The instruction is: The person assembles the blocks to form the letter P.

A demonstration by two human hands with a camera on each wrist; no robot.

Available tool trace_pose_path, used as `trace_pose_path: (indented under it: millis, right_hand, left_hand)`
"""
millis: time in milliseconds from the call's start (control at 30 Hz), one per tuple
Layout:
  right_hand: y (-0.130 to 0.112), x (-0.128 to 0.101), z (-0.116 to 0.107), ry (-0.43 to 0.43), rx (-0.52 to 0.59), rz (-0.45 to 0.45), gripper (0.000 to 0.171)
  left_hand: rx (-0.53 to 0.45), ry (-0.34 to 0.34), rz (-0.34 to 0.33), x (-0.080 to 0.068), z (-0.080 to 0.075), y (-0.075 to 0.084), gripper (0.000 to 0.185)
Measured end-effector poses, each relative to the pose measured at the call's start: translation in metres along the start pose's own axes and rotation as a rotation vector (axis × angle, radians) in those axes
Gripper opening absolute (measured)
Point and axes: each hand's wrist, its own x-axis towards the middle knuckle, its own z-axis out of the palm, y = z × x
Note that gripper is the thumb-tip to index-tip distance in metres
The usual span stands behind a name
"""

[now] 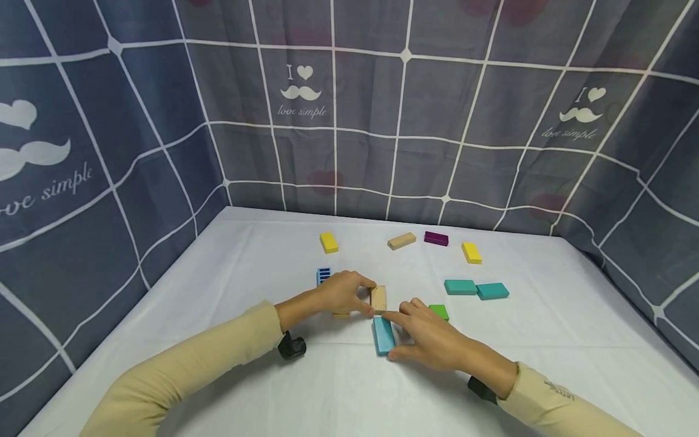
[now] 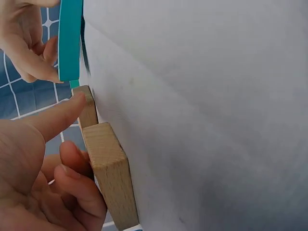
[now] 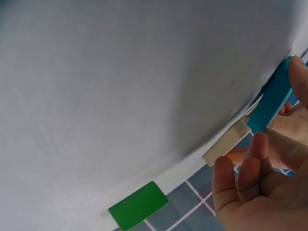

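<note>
My left hand [image 1: 345, 291] pinches a plain wooden block [image 1: 378, 299] lengthwise, index finger at the far end and thumb at the near end. In the left wrist view, the thumb touches this wooden block [image 2: 88, 109]. A second wooden block [image 2: 113, 166] stands nearer that camera, mostly hidden by the hand in the head view. My right hand [image 1: 434, 337] holds a light blue block [image 1: 384, 335] between thumb and index finger. In the right wrist view, the blue block [image 3: 273, 98] adjoins the end of the wooden one [image 3: 228, 140].
A green block [image 1: 439, 312] lies beside the right hand; a blue block with dark stripes [image 1: 324, 276] is behind the left. Two teal blocks [image 1: 460, 287] sit to the right. Yellow [image 1: 329, 243], wooden [image 1: 401, 241] and purple [image 1: 436, 238] blocks lie farther back on the white cloth [image 1: 262, 255].
</note>
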Motion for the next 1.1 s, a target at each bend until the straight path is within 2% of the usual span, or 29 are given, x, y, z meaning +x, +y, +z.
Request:
trace_pose_path:
  millis: [167, 367, 733, 1100]
  right_hand:
    - [-0.0003, -0.0001, -0.0002, -0.004, 0.009, 0.010, 0.057]
    - [-0.0016, 0.0000, -0.0005, -0.003, 0.008, 0.016, 0.052]
    - [-0.0051, 0.0020, 0.0028, 0.020, -0.055, 0.031, 0.054]
    - [-0.0067, 0.0020, 0.0025, 0.025, -0.051, 0.039, 0.055]
  left_hand:
    - [-0.035, -0.011, 0.030, 0.0009, -0.0007, -0.0021, 0.051]
    - [-0.055, 0.034, 0.034, 0.0016, 0.0023, -0.0022, 0.040]
    - [-0.078, 0.052, 0.024, 0.0002, 0.0027, -0.0010, 0.037]
    - [-0.069, 0.048, 0.004, 0.0006, 0.0032, -0.0009, 0.039]
